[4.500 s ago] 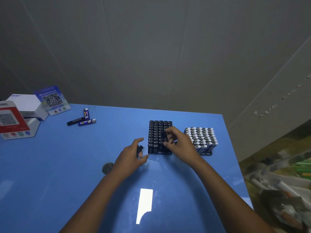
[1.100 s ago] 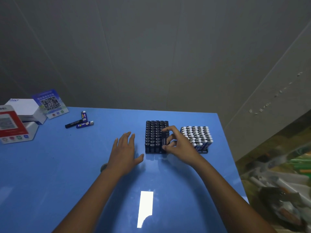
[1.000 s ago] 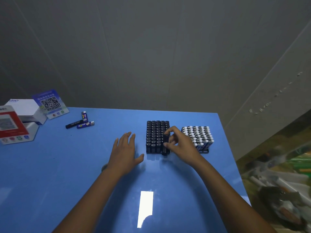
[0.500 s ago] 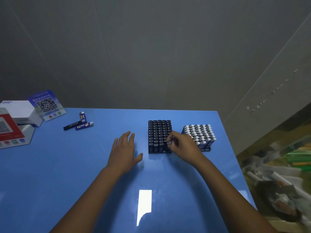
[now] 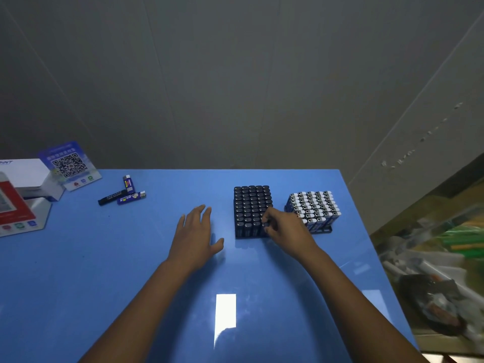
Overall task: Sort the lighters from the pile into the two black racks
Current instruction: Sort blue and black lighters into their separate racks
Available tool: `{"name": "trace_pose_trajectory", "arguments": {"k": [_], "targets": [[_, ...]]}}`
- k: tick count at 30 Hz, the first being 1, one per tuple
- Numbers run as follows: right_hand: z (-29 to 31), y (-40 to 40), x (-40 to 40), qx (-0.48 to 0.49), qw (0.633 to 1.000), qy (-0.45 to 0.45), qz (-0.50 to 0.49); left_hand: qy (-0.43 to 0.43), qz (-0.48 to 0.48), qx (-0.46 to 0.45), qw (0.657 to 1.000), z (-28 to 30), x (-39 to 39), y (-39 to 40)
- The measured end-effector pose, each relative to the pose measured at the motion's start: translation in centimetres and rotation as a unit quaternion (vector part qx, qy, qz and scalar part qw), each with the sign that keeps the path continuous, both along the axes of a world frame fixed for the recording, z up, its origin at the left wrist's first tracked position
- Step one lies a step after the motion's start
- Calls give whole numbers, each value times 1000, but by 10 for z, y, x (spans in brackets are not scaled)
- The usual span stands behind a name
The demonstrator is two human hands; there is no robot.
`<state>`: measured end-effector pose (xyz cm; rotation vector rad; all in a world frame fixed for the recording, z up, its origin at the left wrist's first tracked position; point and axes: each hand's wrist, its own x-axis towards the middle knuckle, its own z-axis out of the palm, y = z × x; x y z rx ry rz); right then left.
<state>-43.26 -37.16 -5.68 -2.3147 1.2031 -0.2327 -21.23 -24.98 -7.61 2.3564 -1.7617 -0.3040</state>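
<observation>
Two black racks stand side by side on the blue table (image 5: 78, 258). The left rack (image 5: 248, 209) is packed with upright black lighters. The right rack (image 5: 318, 230) holds upright white-capped blue lighters (image 5: 314, 205). My right hand (image 5: 284, 227) is at the left rack's near right corner, fingers curled and pinching a black lighter (image 5: 265, 226) in the front row. My left hand (image 5: 195, 233) lies flat on the table left of that rack, fingers spread, holding nothing. Three loose lighters (image 5: 123, 195) lie at the far left.
A QR-code sign (image 5: 68, 165), a white box (image 5: 25, 174) and a red-and-white stand (image 5: 15, 210) sit at the table's far left. The table's right edge drops off to a cluttered bin (image 5: 434, 271). A grey wall rises behind the table.
My right hand has lowered the black lighter into the left rack's front right corner, fingers curling tighter. My left hand let go of its lighter earlier and has stayed flat on the table.
</observation>
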Motion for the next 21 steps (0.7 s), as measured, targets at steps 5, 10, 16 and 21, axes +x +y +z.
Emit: {"name": "trace_pose_trajectory", "arguments": {"k": [5,10,16,21], "targets": [[2,3,3,-26,999,23,4,8,-1,-3,1000,4,0,-1],[16,4,7,-87,995,48,3,8,13,-8,1000,13,0,6],[30,11,27,-155,985,58,58,8,62,-17,998,30,1,28],[39,18,50,-141,982,69,104,8,118,-16,993,52,10,52]]}}
